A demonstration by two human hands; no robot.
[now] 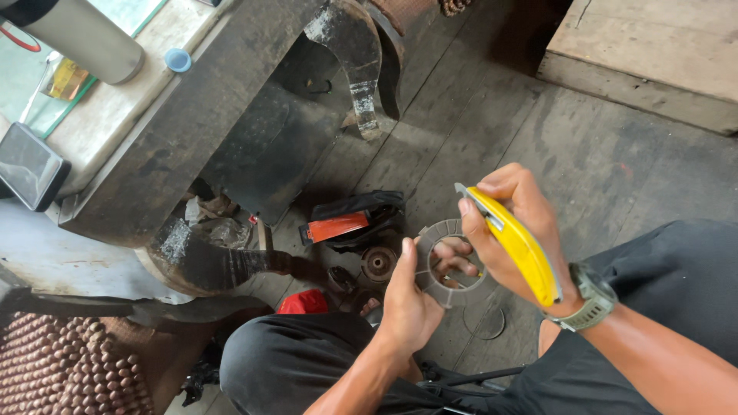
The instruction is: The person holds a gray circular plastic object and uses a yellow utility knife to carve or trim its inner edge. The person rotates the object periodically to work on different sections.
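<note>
Dark-trousered knees [307,361] frame the worn plank floor [600,169]. Above them the left hand [411,303] pinches a grey friction ring [444,265] at its nine o'clock edge; the right hand [511,230] grips a yellow utility knife [516,244] at three o'clock. Beyond, at eleven o'clock, a dark bench leg [361,65], and an orange-and-black tool [350,223] near the ring.

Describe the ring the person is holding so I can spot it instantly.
Look between the person's two hands, above the dark wooden floor. The left hand grips a flat grey ring, beside the yellow utility knife in the right hand. Only it has a big central hole and radial grooves.
</note>
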